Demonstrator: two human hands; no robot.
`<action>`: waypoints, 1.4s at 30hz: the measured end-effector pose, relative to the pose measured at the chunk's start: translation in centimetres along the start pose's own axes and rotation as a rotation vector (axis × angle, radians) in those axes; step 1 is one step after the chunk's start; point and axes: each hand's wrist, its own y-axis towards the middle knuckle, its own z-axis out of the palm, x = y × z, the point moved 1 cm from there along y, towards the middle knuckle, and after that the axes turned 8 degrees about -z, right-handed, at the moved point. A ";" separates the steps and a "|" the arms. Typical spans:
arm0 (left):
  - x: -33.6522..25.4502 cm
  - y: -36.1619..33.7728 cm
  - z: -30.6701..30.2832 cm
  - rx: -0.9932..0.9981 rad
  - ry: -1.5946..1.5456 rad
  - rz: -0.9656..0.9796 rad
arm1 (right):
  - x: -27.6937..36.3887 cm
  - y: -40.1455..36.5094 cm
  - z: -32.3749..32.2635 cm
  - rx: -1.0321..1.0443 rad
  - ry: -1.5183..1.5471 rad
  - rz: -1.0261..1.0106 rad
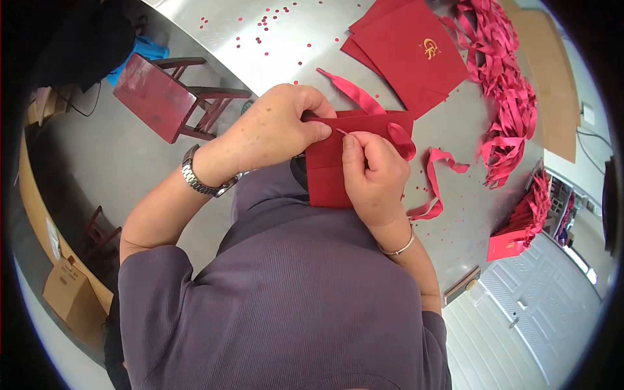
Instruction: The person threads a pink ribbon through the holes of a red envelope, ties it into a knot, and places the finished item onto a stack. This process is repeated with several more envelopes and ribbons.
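Note:
A red paper bag (325, 185) is held upright close to my body, at the table's edge. My left hand (276, 127) pinches its top edge, with the thumb on the front and the fingers inside or behind. At the front panel, my right hand (377, 172) pinches the thin end of a red ribbon (343, 132) between thumb and forefinger. Another stretch of ribbon (402, 140) loops over the bag's right side, and a ribbon tail (354, 93) lies on the table behind it. Whether these pieces are one ribbon is hidden.
Flat red bags with a gold logo (409, 55) lie stacked on the metal table (221, 65). Beside them is a heap of red ribbons (497, 78). A loose ribbon (434, 182) and small red dots (263, 25) are scattered about. Ribboned bags (510, 242) stand right; a wooden stool (156, 97) left.

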 end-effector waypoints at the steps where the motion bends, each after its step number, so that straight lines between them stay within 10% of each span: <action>1: 0.0 0.0 0.0 -0.004 0.004 0.007 | -0.1 0.0 0.3 -0.020 -0.040 -0.047; 12: -0.4 0.2 0.0 -0.093 0.165 0.104 | 0.2 1.0 0.7 0.105 -0.455 -0.281; 18: 0.4 0.4 0.4 -0.113 0.172 0.219 | 0.0 1.7 -0.1 0.171 -0.266 -0.129; 22: 0.4 0.0 0.5 -0.135 0.201 0.224 | -0.5 2.1 -0.4 0.296 0.208 0.404; 24: 0.3 0.2 0.5 -0.141 0.211 0.246 | 0.3 2.1 -0.2 0.296 -0.313 -0.072; 26: 0.2 0.2 0.6 -0.167 0.243 0.265 | 0.5 2.5 -0.3 0.306 -0.372 -0.113; 29: 0.3 0.1 0.9 -0.172 0.199 0.312 | -0.8 3.4 -0.4 0.332 0.249 0.425; 36: 0.4 0.2 0.1 -0.099 0.105 0.255 | -0.6 1.6 -0.1 0.265 -0.073 0.085; 39: -1.1 0.4 -0.6 0.011 -0.210 -0.080 | -0.1 1.3 0.0 0.175 -0.018 0.076; 42: -1.5 1.9 -1.7 0.159 0.089 -0.011 | -0.2 1.2 0.3 0.117 -0.041 0.016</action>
